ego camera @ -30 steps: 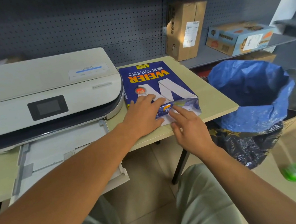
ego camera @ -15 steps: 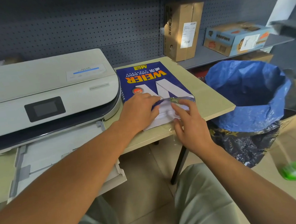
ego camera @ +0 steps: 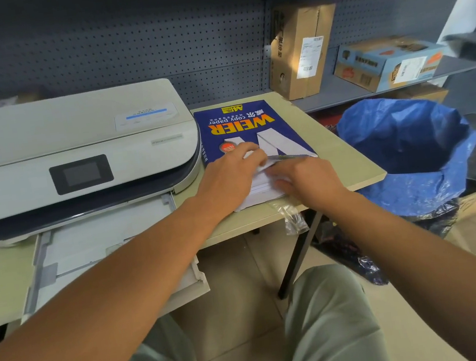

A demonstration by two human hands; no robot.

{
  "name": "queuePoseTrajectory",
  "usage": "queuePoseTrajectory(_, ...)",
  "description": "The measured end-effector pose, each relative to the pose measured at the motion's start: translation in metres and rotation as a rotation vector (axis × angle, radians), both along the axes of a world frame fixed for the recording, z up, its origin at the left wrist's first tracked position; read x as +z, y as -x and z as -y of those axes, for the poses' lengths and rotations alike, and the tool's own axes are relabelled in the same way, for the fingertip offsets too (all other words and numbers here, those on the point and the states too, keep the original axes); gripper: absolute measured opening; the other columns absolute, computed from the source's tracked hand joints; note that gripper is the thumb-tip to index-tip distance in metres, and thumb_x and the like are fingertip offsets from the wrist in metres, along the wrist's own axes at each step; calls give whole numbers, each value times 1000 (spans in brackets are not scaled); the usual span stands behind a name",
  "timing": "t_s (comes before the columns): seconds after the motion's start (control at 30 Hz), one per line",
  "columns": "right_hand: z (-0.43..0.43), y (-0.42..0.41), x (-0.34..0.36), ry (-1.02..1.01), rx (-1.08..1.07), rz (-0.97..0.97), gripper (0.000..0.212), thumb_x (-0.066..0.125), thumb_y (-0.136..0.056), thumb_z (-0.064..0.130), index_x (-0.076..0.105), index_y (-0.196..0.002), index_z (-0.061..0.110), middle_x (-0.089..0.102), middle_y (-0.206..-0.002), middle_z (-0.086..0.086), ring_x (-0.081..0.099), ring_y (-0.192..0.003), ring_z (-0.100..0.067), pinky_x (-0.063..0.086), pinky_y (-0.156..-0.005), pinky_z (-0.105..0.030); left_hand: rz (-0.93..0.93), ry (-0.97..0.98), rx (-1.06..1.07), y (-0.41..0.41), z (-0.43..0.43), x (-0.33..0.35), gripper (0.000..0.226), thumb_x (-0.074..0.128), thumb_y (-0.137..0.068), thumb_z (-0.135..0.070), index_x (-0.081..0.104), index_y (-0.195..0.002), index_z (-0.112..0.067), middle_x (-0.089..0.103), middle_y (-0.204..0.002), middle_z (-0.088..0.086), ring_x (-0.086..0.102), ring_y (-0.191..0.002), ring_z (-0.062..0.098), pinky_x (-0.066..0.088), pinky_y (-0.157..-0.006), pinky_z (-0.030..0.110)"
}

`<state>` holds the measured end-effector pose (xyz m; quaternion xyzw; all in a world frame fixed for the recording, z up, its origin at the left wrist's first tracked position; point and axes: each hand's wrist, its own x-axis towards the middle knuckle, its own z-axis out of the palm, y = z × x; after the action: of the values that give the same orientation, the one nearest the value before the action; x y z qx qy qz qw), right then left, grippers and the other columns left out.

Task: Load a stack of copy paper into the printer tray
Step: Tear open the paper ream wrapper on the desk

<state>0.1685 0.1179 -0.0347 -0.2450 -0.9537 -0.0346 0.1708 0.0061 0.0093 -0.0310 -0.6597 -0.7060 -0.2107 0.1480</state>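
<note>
A blue pack of copy paper [ego camera: 241, 125] lies on the table right of the white printer [ego camera: 75, 153]. Its near end is torn open, and the white sheets [ego camera: 258, 192] show there. My left hand [ego camera: 230, 175] rests flat on top of the pack near the opening. My right hand [ego camera: 306, 180] sits at the open end with its fingers on the exposed sheets and the wrapper's edge. The printer's paper tray [ego camera: 103, 243] is pulled out toward me, left of my left forearm.
A blue-lined waste bin [ego camera: 408, 151] stands right of the table [ego camera: 342, 154]. A scrap of clear plastic [ego camera: 291, 215] hangs off the table's front edge. Cardboard boxes [ego camera: 301, 50] sit on the shelf behind. My knees are under the table edge.
The wrapper at the near end has been pushed further back, baring more white sheets. My right hand has moved onto the exposed stack.
</note>
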Motion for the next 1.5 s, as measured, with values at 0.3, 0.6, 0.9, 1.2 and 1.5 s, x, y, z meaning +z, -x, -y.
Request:
queuePoseTrajectory(0.3, -11, 7, 24, -47, 65, 114, 26, 52, -101, 39, 73, -115, 31, 76, -113, -1, 68, -98, -30, 51, -72, -33, -4, 148, 14, 3, 6, -8, 37, 51, -98, -40, 57, -133, -30, 44, -153, 0, 47, -131, 25, 57, -86, 40)
queuePoseTrajectory(0.6, -12, 9, 34, -10, 45, 137, 23, 57, -99, 36, 75, -112, 34, 77, -114, 0, 68, -100, -31, 53, -78, -37, 104, 157, 58, 4, -5, -1, 32, 62, -94, -34, 67, -125, -30, 60, -134, 1, 56, -120, 26, 50, -86, 39)
queuePoseTrajectory(0.9, -14, 8, 36, 0, 60, 138, 22, 59, -97, 35, 75, -112, 33, 77, -112, -2, 68, -97, -32, 55, -80, -39, 178, 156, 80, 3, -9, 1, 33, 71, -87, -32, 70, -121, -29, 66, -124, -1, 60, -111, 24, 50, -82, 36)
queuePoseTrajectory(1.2, -13, 4, 32, -29, 84, 120, 23, 57, -98, 36, 74, -112, 30, 76, -112, -2, 67, -97, -30, 52, -74, -35, 190, 159, 90, 3, -9, 3, 31, 71, -88, -31, 70, -119, -29, 66, -123, -1, 60, -110, 25, 51, -82, 37)
queuePoseTrajectory(1.5, -15, 5, 33, -23, 87, 114, 22, 60, -97, 35, 76, -111, 31, 78, -108, -3, 68, -93, -31, 47, -71, -33, 202, 181, 85, 2, -8, 6, 36, 73, -86, -32, 68, -121, -29, 65, -128, -2, 59, -113, 24, 51, -85, 39)
